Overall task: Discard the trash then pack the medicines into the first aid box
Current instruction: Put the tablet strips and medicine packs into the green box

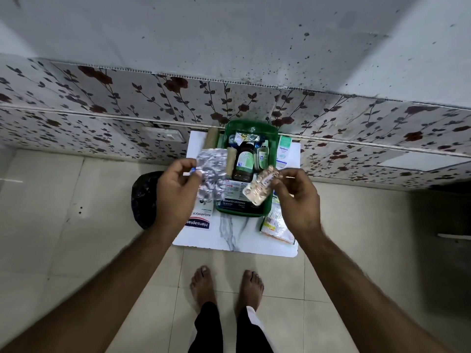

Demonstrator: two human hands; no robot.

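A green first aid box [273, 149] stands open on a small white table [237, 238] against the wall. Inside it are a brown syrup bottle [244, 163], small bottles, a foil sachet and a dressings carton. My left hand [175, 192] holds a silver blister strip [212, 175] above the box's left edge. My right hand [297, 197] pinches a copper-coloured blister strip [258, 189] over the box's front right part. A Hansaplast box [200, 220] lies left of the green box, and an Optive carton [283, 151] lies to its right.
A black trash bag [142, 200] sits on the tiled floor left of the table. More packets [276, 225] lie at the table's right front. A floral-papered wall with a socket [165, 135] runs behind. My bare feet [226, 286] stand before the table.
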